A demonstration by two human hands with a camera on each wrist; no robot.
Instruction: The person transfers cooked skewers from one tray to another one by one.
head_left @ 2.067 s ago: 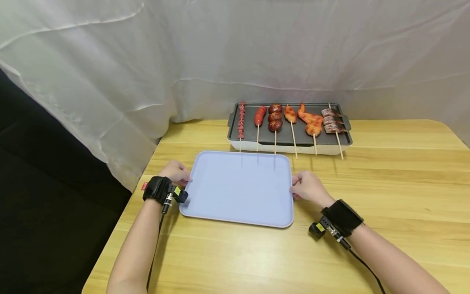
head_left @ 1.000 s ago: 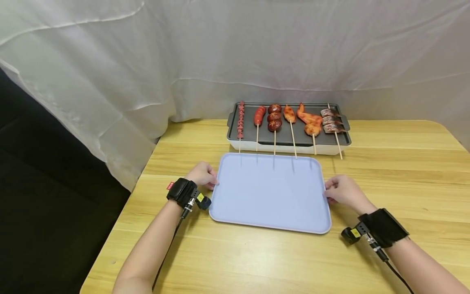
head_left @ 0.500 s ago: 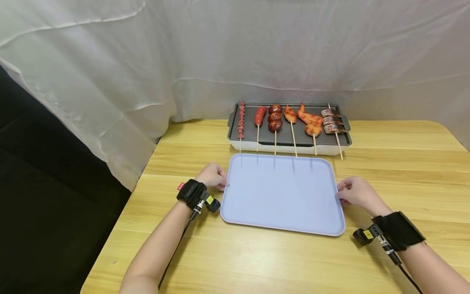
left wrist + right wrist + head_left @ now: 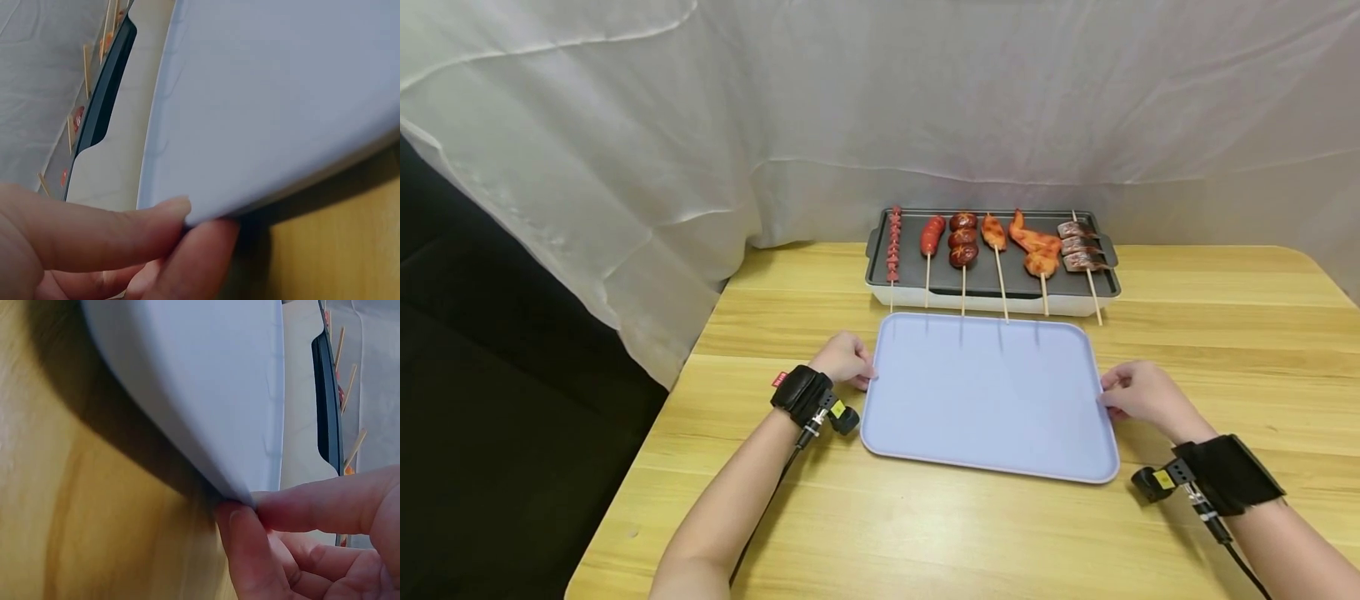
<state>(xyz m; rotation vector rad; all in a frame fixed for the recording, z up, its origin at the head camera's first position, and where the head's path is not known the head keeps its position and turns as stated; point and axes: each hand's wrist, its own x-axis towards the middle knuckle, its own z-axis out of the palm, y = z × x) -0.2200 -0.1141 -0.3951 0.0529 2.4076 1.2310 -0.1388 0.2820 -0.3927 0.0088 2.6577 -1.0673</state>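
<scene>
Wooden table (image 4: 1225, 333): both hands pinch blue tray (image 4: 988, 392) edges; red wristband tag (image 4: 778, 379) unreadable.

1. I see the tray (image 4: 988, 396) now sits further to my right on the table (image 4: 1225, 333) than in the earliest picture; it lies centred in front of the grill pan (image 4: 992, 279).
2. My left hand (image 4: 846, 360) has travelled right with the tray's left edge.
3. My right hand (image 4: 1142, 392) has travelled right with the right edge.
</scene>
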